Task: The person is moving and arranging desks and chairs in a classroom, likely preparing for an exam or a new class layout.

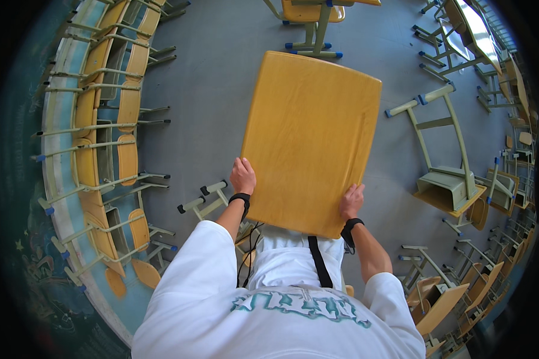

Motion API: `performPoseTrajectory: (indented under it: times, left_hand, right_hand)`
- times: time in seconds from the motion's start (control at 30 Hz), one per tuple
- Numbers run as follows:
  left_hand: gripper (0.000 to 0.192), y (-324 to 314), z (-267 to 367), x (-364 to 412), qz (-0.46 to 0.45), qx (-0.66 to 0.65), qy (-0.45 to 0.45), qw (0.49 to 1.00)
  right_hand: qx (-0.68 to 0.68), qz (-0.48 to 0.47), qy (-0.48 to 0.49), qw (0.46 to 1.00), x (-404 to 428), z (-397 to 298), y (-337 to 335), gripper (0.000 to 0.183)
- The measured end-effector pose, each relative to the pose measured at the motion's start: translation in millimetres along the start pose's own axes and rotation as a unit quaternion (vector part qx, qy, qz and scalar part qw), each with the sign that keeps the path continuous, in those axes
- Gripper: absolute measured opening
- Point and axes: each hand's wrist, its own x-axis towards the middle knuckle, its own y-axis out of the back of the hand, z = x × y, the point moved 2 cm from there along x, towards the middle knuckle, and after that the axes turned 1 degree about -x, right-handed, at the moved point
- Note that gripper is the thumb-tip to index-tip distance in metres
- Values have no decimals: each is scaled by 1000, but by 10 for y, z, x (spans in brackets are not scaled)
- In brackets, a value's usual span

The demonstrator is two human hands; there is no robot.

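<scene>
A school desk's yellow wooden top (312, 143) fills the middle of the view, its broad face towards me and a pencil groove along its right side. My left hand (243, 176) grips its left edge, fingers curled around it. On the lower right edge, my right hand (352, 202) has hold in the same way. The near edge lies close to my waist. The desk's underside and legs are hidden beneath the top, so I cannot tell whether they touch the floor. Black bands circle both wrists.
Along the left wall, desks and chairs (105, 89) form a row, legs jutting into the grey floor (188, 98). An upturned desk (449, 188) is at right. Ahead stands another chair (312, 12). Metal feet (213, 187) show beside my left arm. More desks (444, 309) crowd the lower right.
</scene>
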Motion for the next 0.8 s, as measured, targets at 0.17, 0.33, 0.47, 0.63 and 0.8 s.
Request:
performPoseTrajectory:
  times: [0.17,0.33,0.47,0.63,0.8]
  left_hand:
    - [30,15,34,-15,-4,11,9,1000]
    - [28,-15,-30,-45,10,16,0,1000]
    - [28,-3,-26,-59,28,3,5,1000]
    - [27,43,24,-160,40,0,19,999]
    - [28,-41,-8,-155,47,-35,7,998]
  right_hand:
    - [-3,-20,0,1000,26,-8,27,25]
    - [70,-3,9,998,-26,-60,53,30]
    - [3,-49,-14,999,18,44,42,29]
    - [27,-35,-2,999,47,52,66,33]
    - [5,-28,-4,1000,23,-3,100,34]
